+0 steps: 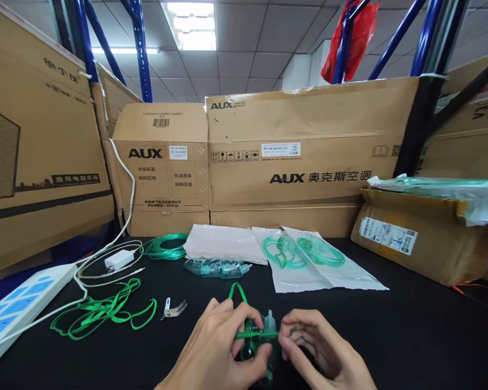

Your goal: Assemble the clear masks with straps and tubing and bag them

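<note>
My left hand (228, 344) is closed around a clear greenish oxygen mask (270, 322) and its green elastic strap (257, 335) at the front middle. A loop of the strap stands up behind the left fingers. My right hand (319, 349) pinches the end of the strap, which is stretched straight between both hands. Much of the mask is hidden behind the fingers. To the left lie a tangle of loose green straps (106, 310) and small metal pieces (174, 309). Several more clear masks (217, 268) lie behind my hands, beside a stack of white pouches (225, 242).
Two pouches (329, 279) with green tubing lie at the back right. A coil of green tubing (166, 246) sits at the back left. A white power strip (28, 303) with cables runs along the left. An open carton (427, 233) stands right; large AUX boxes (309, 130) wall off the back.
</note>
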Tool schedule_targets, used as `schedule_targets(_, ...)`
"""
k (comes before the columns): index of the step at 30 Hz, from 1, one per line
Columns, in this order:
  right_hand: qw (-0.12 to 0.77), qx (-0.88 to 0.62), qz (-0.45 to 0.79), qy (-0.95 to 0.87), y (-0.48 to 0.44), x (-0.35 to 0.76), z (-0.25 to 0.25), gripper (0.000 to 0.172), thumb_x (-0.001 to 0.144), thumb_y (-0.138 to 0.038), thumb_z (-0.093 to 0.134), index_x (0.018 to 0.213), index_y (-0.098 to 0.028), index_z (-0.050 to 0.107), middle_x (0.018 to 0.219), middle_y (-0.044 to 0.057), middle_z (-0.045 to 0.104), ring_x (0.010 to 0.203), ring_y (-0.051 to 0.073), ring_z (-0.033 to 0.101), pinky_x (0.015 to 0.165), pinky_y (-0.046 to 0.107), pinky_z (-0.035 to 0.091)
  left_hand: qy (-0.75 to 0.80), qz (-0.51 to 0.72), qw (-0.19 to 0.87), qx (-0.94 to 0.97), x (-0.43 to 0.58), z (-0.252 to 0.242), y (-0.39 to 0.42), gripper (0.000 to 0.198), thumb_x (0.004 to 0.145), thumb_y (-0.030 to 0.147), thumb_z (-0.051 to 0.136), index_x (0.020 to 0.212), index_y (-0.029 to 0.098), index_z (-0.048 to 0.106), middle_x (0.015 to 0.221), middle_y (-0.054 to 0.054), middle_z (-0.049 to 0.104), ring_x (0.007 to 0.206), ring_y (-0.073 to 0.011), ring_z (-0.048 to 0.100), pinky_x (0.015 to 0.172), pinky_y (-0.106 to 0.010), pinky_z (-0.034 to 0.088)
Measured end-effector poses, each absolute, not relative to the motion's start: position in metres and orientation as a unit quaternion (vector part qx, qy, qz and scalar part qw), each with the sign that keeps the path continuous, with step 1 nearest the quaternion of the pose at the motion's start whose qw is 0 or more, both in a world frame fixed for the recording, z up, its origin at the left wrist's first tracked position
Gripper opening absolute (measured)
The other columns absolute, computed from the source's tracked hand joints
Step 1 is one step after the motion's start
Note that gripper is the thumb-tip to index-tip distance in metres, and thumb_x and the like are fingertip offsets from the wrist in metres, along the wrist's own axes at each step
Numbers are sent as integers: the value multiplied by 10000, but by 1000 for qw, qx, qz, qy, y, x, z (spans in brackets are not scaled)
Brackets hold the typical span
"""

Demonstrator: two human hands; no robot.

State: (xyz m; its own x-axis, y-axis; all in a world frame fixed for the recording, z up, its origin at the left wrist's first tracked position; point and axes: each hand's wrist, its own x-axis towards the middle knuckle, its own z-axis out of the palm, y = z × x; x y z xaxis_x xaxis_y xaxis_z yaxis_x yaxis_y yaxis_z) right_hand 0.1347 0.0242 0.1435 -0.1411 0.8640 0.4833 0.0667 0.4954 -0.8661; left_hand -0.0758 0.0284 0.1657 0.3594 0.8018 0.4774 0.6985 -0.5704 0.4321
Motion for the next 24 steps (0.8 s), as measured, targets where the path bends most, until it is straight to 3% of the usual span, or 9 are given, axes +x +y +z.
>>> schedule_targets(3, 582, -355, 373, -629, 22, 136, 149, 153, 941, -405, 783, 1015, -281, 733, 878, 17, 768, 756, 175, 759, 728, 213, 644, 465, 310, 98, 824, -77, 168, 27, 166, 873, 214, 643, 1027, 273, 658, 620, 74, 559, 764, -219, 643, 944, -439, 420)
schedule_targets(9, 675, -375, 344, -534, 9, 132, 162, 239, 860, -459, 859, 937, -251, 769, 772, 13, 745, 684, 176, 727, 700, 228, 623, 469, 306, 111, 821, -78, 171, 26, 145, 897, 235, 629, 1038, 263, 649, 707, 55, 649, 829, -230, 674, 951, -456, 399)
schedule_targets(21, 760, -330, 305, -469, 16, 153, 168, 199, 870, -396, 870, 982, -273, 760, 906, 4, 782, 784, 132, 724, 819, 169, 620, 468, 347, 110, 805, -76, 174, 23, 138, 870, 214, 651, 997, 263, 635, 774, 60, 678, 795, -207, 680, 925, -449, 384)
schedule_targets(24, 742, -327, 315, -493, 10, 148, 168, 146, 912, -393, 828, 976, -282, 757, 894, 12, 795, 755, 141, 741, 790, 191, 634, 463, 359, 107, 803, -76, 172, 23, 139, 852, 196, 660, 973, 255, 624, 823, 49, 693, 809, -206, 679, 920, -435, 393)
